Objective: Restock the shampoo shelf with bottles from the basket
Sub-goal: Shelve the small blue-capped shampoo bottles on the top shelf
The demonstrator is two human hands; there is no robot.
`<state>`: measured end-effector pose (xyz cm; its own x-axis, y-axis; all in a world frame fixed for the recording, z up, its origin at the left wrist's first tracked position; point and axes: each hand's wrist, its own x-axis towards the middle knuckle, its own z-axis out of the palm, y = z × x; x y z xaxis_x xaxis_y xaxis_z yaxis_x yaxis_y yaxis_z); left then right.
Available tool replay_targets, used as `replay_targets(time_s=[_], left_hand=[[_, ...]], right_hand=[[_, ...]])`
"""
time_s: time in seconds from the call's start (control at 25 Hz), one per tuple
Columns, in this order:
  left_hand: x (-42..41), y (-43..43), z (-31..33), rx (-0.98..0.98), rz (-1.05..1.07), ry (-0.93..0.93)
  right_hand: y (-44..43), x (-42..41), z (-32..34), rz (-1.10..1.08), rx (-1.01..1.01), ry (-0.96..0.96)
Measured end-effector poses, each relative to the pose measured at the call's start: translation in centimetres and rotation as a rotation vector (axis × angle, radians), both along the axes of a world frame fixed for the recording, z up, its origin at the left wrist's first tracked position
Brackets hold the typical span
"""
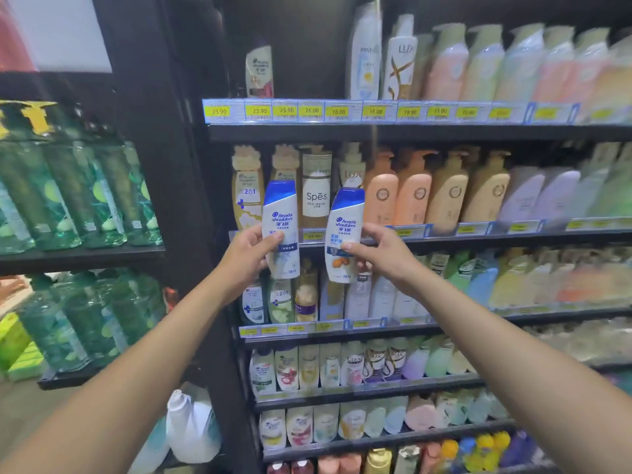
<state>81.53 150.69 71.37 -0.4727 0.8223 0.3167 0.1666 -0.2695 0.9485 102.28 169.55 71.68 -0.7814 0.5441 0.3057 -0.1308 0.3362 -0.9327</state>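
My left hand [248,253] grips a white Head & Shoulders shampoo bottle with a blue cap [281,220], held upright in front of the shelves. My right hand [379,253] grips a second white, blue-capped Head & Shoulders bottle [343,230], tilted slightly right. Both bottles hover in front of the second shelf's edge [444,236]. The top shelf [307,131] has one Head & Shoulders bottle [259,71] at its left and a dark gap beside it. No basket is in view.
Shelves of shampoo bottles fill the right side, with yellow price tags [286,111] along the edges. A separate rack at left holds green bottles [68,196]. A white jug [191,429] stands low at the centre-left.
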Motion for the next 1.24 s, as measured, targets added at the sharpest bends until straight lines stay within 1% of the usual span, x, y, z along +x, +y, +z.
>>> replay_targets(time_s=[0.16, 0.4, 0.56, 0.72, 0.88, 1.04, 1.12, 1.24], left_hand=[[-0.4, 2.2, 5.8, 0.077, -0.005, 0.056], [-2.0, 2.7, 14.1, 0.137, -0.009, 0.202], [-3.8, 2.4, 18.4, 0.170, -0.025, 0.250], [-6.1, 2.0, 21.8, 0.208, 0.030, 0.326], [-8.0, 2.1, 23.7, 0.253, 0.033, 0.277], [-9.6, 2.7, 23.5, 0.224, 0.053, 0.251], [-10.1, 3.0, 23.3, 0.212, 0.075, 0.242], [-10.2, 3.3, 23.2, 0.224, 0.083, 0.203]], right_hand=[[1.6, -0.1, 4.6, 0.019, 0.049, 0.053], [2.2, -1.6, 12.6, -0.016, 0.170, 0.087], [2.5, -3.0, 17.8, 0.000, 0.196, 0.117], [2.7, -5.2, 22.9, -0.012, 0.290, 0.166], [2.9, -8.1, 27.2, -0.067, 0.340, 0.213], [3.6, -11.7, 29.2, -0.162, 0.361, 0.210], [4.2, -13.5, 29.5, -0.213, 0.369, 0.172], [5.3, -15.6, 29.2, -0.260, 0.371, 0.044]])
